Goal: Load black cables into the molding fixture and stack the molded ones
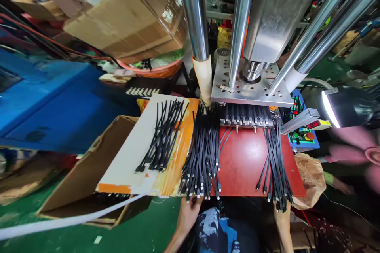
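Observation:
My left hand [189,212] is at the near edge of the board, just below the connector ends of a thick bunch of black cables [203,150]. Its fingers curl at that edge; whether they grip the edge or cable ends is unclear. At the right, my right hand [282,216] is under the ends of another bunch of black cables [276,158], which hide its fingers. A metal fixture [246,120] holds a row of black cable ends below the press plate [252,95]. More black cables [163,138] lie on the white and orange board [127,158].
The red board [240,166] lies before the press, whose steel columns [196,19] rise behind. A lamp [341,106] and control box [305,140] stand right. Below left is an open carton [89,170]; a brown paper bag [310,178] and another person's hand [342,185] are right.

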`<act>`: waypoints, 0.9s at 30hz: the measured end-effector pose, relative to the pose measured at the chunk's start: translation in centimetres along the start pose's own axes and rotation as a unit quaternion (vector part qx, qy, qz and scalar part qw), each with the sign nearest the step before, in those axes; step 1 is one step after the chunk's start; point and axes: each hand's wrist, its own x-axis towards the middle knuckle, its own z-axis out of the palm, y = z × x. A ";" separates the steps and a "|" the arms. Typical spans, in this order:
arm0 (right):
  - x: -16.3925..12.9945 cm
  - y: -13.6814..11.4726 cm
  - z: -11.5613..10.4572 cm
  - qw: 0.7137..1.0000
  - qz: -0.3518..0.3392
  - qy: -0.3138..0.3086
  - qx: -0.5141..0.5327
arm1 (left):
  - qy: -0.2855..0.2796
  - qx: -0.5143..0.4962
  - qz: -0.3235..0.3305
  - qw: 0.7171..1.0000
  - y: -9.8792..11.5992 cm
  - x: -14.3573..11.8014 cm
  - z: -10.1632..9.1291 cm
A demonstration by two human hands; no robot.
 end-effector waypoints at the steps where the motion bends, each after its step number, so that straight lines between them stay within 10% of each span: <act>1: 0.0 0.0 0.1 1.000 0.008 0.004 0.003 | 0.000 0.000 -0.002 1.000 0.0 0.0 0.1; 7: -0.4 -0.1 0.1 0.998 0.051 0.010 0.026 | -0.038 0.019 -0.009 0.999 0.3 0.3 -0.8; 14: 0.6 0.4 -8.0 0.987 0.145 0.067 -0.010 | -0.346 0.135 -0.032 0.928 5.4 -1.5 -9.4; 18: 2.7 -3.7 -11.0 0.980 0.096 0.172 -0.031 | -0.428 0.098 0.032 0.898 10.7 -2.0 -10.4; 27: 7.5 -11.8 -6.0 0.994 0.016 0.079 0.074 | -0.248 -0.018 0.218 0.944 15.9 1.2 -4.6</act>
